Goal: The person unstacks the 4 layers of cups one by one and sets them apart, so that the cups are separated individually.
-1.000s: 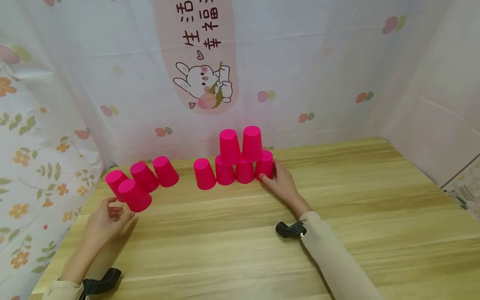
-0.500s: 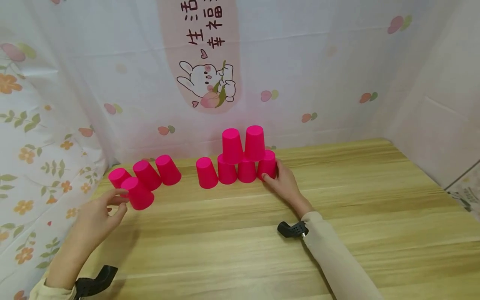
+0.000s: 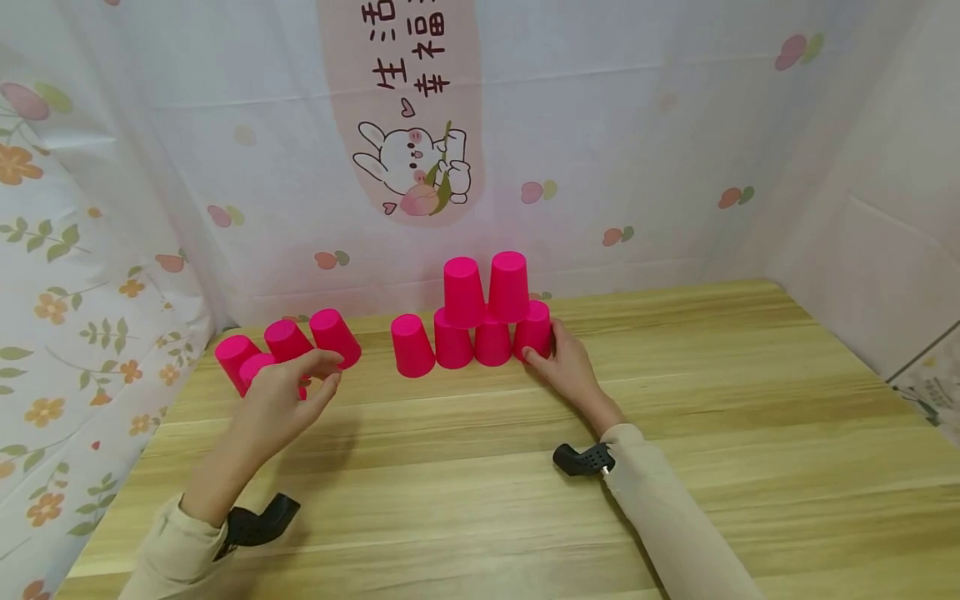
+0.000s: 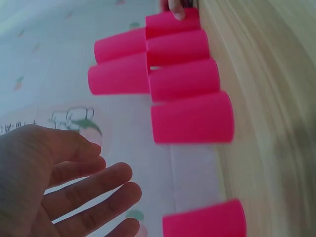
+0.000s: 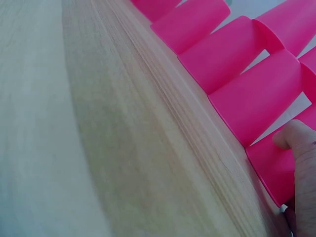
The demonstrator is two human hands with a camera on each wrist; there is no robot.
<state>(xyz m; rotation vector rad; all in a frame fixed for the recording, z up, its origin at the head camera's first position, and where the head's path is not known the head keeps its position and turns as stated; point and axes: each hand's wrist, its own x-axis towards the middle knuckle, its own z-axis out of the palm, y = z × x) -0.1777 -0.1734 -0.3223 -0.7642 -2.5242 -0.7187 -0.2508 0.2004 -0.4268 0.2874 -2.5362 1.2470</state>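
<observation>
Pink tapered plastic cups (image 3: 480,321), woodgrain table (image 3: 675,417).

A pink banner panel (image 3: 401,108) is printed on the white curtain (image 3: 600,125) behind the table. It carries dark brown Chinese characters in two vertical columns, cut off by the top edge of the head view. The left column reads 活 (only partly in view) above 生 (image 3: 390,77), with a small heart (image 3: 407,107) below it. The right column reads 福 (image 3: 426,37) above 幸 (image 3: 432,82), with part of another character above that cannot be read. Below the writing sits a cartoon rabbit (image 3: 411,158) holding a peach. No other text, brand or number can be read; the cups (image 3: 480,321) are plain.
</observation>
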